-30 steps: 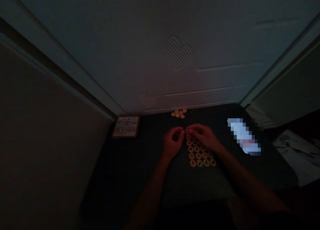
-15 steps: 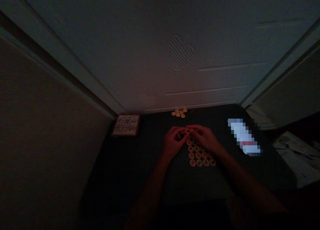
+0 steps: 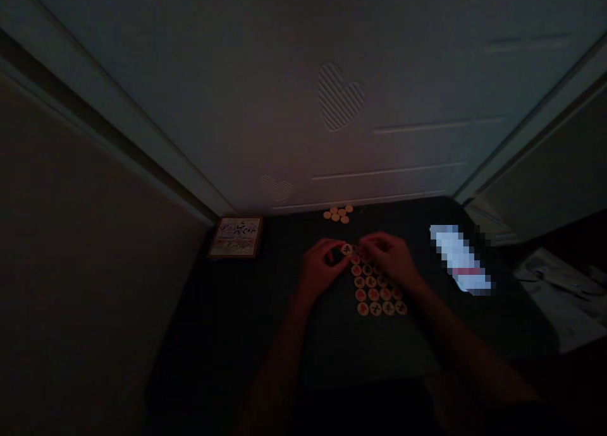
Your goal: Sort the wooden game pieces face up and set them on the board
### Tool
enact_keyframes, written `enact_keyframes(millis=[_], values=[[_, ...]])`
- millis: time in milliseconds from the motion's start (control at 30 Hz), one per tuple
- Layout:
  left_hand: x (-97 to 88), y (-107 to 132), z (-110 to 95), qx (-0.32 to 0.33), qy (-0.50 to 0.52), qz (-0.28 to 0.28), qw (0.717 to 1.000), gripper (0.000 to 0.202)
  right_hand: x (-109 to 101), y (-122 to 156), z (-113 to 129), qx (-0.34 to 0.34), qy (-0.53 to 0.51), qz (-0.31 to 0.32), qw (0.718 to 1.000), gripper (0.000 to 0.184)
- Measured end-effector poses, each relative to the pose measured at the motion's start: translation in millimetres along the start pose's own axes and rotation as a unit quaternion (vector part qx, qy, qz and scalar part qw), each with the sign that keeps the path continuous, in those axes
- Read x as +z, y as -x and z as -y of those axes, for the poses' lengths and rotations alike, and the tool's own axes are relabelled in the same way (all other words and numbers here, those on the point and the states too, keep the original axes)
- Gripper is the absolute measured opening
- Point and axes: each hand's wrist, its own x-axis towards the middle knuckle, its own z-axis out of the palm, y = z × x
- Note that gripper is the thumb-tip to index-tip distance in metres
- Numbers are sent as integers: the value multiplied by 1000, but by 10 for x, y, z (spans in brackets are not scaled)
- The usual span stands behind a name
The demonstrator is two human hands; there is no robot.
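The scene is very dim. Several round pale game discs with red and dark marks lie in a grid (image 3: 377,295) on a dark table (image 3: 246,309). My left hand (image 3: 318,273) is curled at the grid's far left corner, fingertips pinching a disc (image 3: 346,249). My right hand (image 3: 389,259) lies over the grid's far rows, fingers bent down onto the discs. Both hands almost touch above the top row.
A small heap of plain discs (image 3: 337,214) sits at the table's far edge by the wall. A square printed box (image 3: 235,237) lies at the far left. A pixelated white object (image 3: 459,260) rests at the right. White items (image 3: 554,290) lie beyond the table's right edge.
My left hand has shifted slightly left and now shows a disc at its fingertips. My right hand stays over the top rows.
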Motion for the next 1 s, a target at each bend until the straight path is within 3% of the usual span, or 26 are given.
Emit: enact_keyframes(millis=[167, 300, 633, 1000], values=[[-173, -9, 114, -46, -44, 61, 996, 26, -103, -106, -58, -7, -9, -119, 993, 36], [-199, -1, 135, -44, -47, 105, 992, 24, -132, -141, -78, 7, -12, -168, 986, 39], [-246, 3, 79, -46, -103, 173, 978, 25, -128, -121, -88, 5, -22, -181, 983, 37], [-246, 6, 80, -68, -83, 174, 979, 35, -147, -132, -45, 7, 8, -197, 980, 39]])
